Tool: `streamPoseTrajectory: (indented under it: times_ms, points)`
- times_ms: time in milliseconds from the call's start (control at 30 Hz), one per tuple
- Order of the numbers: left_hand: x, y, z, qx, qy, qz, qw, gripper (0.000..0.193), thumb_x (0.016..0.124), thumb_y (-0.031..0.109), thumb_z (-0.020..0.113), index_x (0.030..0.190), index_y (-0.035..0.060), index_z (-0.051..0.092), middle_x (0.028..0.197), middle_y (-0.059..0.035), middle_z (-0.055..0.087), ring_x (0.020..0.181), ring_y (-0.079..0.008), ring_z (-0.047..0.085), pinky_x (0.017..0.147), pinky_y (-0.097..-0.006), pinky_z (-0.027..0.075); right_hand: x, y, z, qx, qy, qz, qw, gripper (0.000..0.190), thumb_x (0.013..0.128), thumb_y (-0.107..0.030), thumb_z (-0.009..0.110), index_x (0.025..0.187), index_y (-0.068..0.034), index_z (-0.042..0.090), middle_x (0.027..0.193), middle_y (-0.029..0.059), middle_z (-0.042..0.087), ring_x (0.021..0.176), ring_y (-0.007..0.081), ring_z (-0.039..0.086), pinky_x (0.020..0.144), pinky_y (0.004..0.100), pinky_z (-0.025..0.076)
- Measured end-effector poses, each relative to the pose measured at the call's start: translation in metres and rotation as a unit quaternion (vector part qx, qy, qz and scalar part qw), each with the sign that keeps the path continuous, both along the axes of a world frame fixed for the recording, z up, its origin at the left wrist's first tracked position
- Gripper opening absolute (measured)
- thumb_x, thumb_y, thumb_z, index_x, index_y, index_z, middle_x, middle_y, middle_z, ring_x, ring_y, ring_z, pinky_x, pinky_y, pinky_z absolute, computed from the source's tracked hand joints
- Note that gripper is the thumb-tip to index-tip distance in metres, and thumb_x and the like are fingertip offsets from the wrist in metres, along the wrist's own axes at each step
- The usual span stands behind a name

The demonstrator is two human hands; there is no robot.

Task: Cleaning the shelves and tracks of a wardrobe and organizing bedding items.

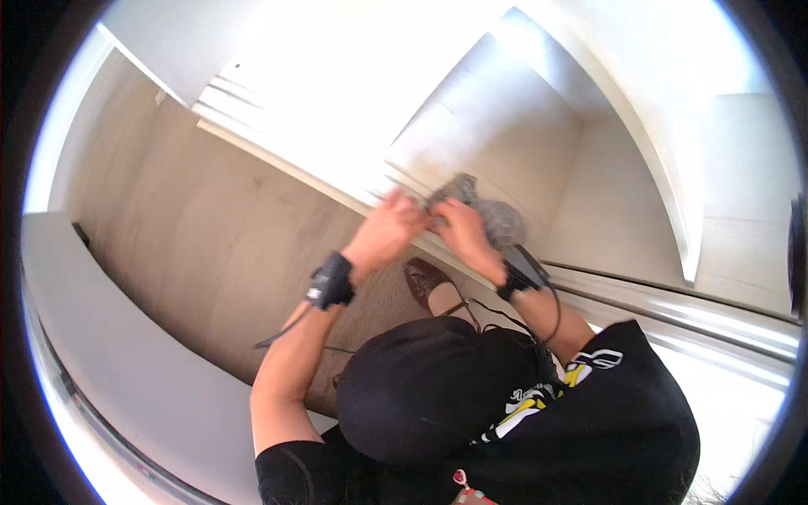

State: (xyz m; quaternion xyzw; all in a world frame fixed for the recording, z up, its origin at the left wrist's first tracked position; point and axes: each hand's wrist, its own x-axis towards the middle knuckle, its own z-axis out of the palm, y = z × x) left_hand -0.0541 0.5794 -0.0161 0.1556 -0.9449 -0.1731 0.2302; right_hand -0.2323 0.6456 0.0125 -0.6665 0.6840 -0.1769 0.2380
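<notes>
My left hand (389, 230) and my right hand (466, 233) come together in front of me, with fingers bent and close to touching. A crumpled grey item (504, 219), perhaps a thin bag or a cloth, bunches up behind and beside my right hand. The fingers of my right hand seem closed on part of it. Blur hides whether my left fingertips hold anything. Both hands are above the pale front edge (290, 165) of a white surface, beside an open cabinet compartment (609, 189).
Metal sliding tracks (682, 309) run along the right. A pale curved-looking panel (675, 208) stands upright by the compartment. Below lies a wood-look floor (189, 208) with my brown shoe (424, 283). A grey-topped long piece (126, 309) borders the left. Cables hang from black wristbands (331, 281).
</notes>
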Motion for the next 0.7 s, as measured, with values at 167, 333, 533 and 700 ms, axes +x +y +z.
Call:
streamPoseTrajectory:
  times_ms: [167, 333, 533, 700]
  points:
    - [0.032, -0.046, 0.020, 0.041, -0.039, 0.094, 0.994, 0.033, 0.072, 0.006, 0.055, 0.104, 0.0039, 0.062, 0.110, -0.0090, 0.060, 0.112, -0.0293, 0.050, 0.101, -0.0468, 0.034, 0.034, -0.054, -0.007, -0.095, -0.008, 0.061, 0.994, 0.025, 0.069, -0.008, 0.068, 0.092, -0.006, 0.060, 0.095, 0.0106, 0.057, 0.096, 0.0318, 0.054, 0.080, 0.0428, 0.044]
    - [0.034, -0.030, 0.005, 0.055, -0.027, 0.130, 0.990, 0.045, 0.065, -0.001, 0.056, 0.110, 0.0007, 0.058, 0.115, -0.0155, 0.056, 0.111, -0.0327, 0.049, 0.097, -0.0417, 0.040, 0.005, -0.022, -0.002, -0.145, 0.278, 0.064, 0.947, 0.038, 0.079, -0.023, 0.063, 0.116, -0.019, 0.057, 0.129, -0.0007, 0.047, 0.116, 0.0326, 0.042, 0.087, 0.0552, 0.039]
    - [-0.012, -0.005, 0.010, 0.018, 0.013, 0.095, 0.995, 0.042, 0.068, 0.004, 0.057, 0.109, -0.0007, 0.058, 0.116, -0.0191, 0.054, 0.113, -0.0336, 0.048, 0.098, -0.0424, 0.039, -0.068, -0.067, -0.021, -0.118, 0.313, -0.084, 0.939, 0.027, 0.084, -0.017, 0.052, 0.110, -0.014, 0.058, 0.117, 0.0028, 0.055, 0.102, 0.0310, 0.053, 0.078, 0.0485, 0.046]
    - [-0.036, -0.004, 0.011, 0.009, 0.025, 0.051, 0.998, 0.036, 0.071, 0.007, 0.055, 0.106, -0.0004, 0.059, 0.111, -0.0183, 0.055, 0.113, -0.0332, 0.048, 0.098, -0.0418, 0.038, -0.150, -0.165, -0.045, -0.093, 0.260, -0.182, 0.944, 0.023, 0.086, -0.019, 0.048, 0.100, -0.005, 0.060, 0.101, 0.0127, 0.062, 0.095, 0.0330, 0.055, 0.078, 0.0444, 0.046]
